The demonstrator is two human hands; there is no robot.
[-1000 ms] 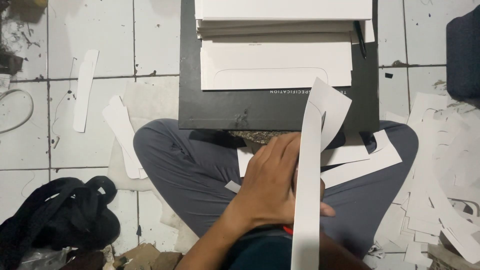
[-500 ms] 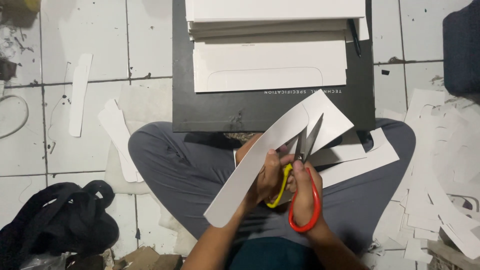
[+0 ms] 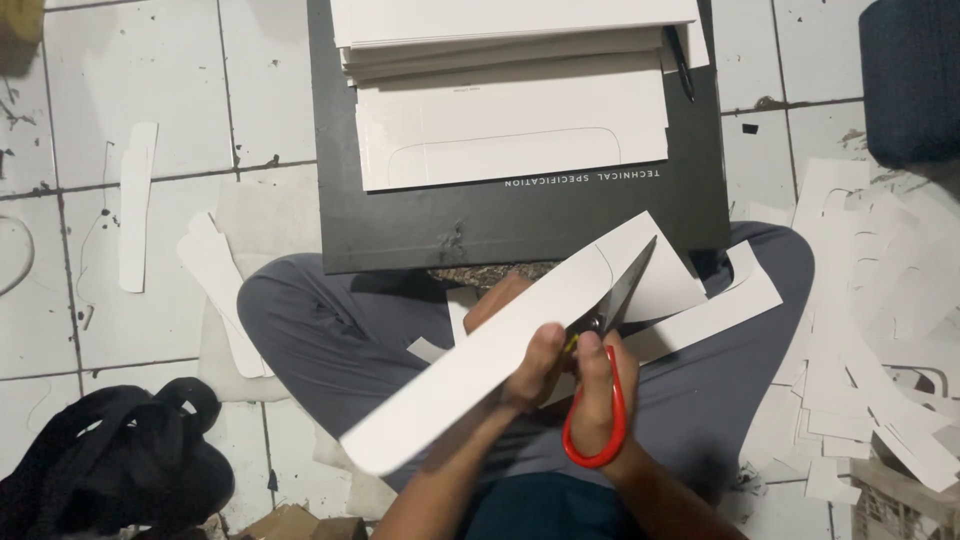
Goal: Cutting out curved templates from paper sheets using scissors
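Tiled floor (image 3: 150, 330); right hand (image 3: 598, 385) gripping scissors (image 3: 610, 340)

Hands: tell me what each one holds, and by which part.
The left hand pinches the white card strip near its middle, thumb on top. The right hand holds the scissors by their red handle loops, blades open into the card.

Card stack (image 3: 510, 130) lies on board (image 3: 400, 235), beyond the knees.

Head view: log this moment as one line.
left hand holds white card strip | right hand holds red-handled scissors, blades open at strip edge | card stack on black board ahead
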